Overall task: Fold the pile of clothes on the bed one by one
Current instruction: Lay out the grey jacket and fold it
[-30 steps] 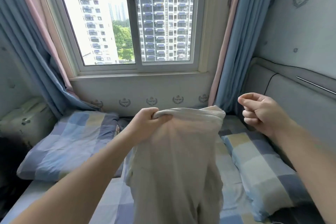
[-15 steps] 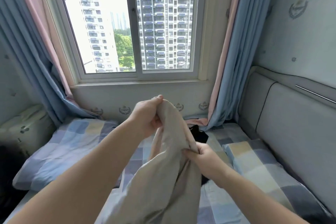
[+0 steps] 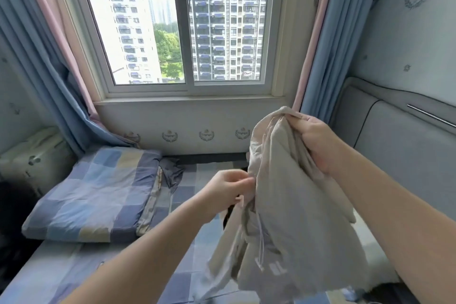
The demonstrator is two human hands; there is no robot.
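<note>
A beige garment [image 3: 291, 217] hangs bunched in the air over the bed [image 3: 74, 271]. My right hand [image 3: 318, 140] grips its top edge high at the right, fingers curled round the cloth. Lower and to the left, my left hand [image 3: 227, 190] pinches the garment's left edge at mid height. A drawstring dangles from the folds. Behind the garment a dark piece of clothing [image 3: 229, 215] shows only as a small patch on the bed.
A blue checked pillow [image 3: 98, 192] lies at the left with a grey garment [image 3: 172, 173] beside it. A padded grey headboard [image 3: 399, 145] runs along the right. The window [image 3: 182, 22] and blue-pink curtains [image 3: 325, 39] stand ahead. A pale suitcase [image 3: 32, 155] sits far left.
My right hand has risen from the garment's middle to grip its top. My left hand has let go of the top and dropped to pinch the left edge.
</note>
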